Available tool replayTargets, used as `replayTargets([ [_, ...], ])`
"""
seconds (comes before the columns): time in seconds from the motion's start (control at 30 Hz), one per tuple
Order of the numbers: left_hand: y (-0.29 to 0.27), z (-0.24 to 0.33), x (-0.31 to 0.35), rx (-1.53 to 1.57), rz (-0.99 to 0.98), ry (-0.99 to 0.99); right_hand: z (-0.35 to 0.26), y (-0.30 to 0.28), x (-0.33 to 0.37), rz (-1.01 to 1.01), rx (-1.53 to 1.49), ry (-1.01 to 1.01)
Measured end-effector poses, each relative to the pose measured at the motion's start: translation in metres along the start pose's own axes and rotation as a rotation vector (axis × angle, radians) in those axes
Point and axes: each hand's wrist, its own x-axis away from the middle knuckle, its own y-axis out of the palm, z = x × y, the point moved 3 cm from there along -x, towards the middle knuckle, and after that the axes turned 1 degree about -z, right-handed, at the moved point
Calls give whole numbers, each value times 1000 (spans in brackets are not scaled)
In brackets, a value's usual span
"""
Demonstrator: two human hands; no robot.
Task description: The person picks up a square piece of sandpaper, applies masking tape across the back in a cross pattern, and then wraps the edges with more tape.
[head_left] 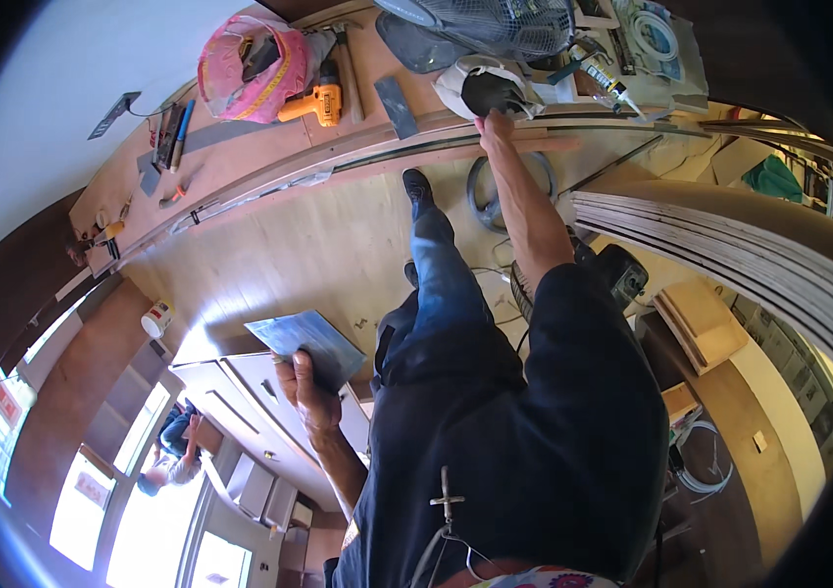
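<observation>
My left hand (310,390) grips a flat, rectangular blue-grey sheet (299,335) by its near edge, thumb on top. The sheet is held out in front of a white cabinet. My right arm stretches far forward to the bench, where my right hand (497,125) is closed at the near rim of a white bag (450,86). Something dark grey (491,94) shows in the bag's mouth. What the right fingers hold is too small to make out. Left of the bag lies a dark grey strip (396,108).
On the bench (230,162) are an orange drill (323,102), a hammer (349,78), a pink bucket-like bag (254,64), a mesh fan guard (514,29) and a sealant tube (605,78). Stacked boards (710,250) rise at right. Another person (179,446) is by the windows, lower left.
</observation>
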Motion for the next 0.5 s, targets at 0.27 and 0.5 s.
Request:
replayTargets([
  [0.27,50,45,-51,-27,-29,-10,-54,-2,-83,118,1134,-915],
  [0.5,90,38,-83,-109,-163,-86,-76,-6,-105,-53,483,-410],
])
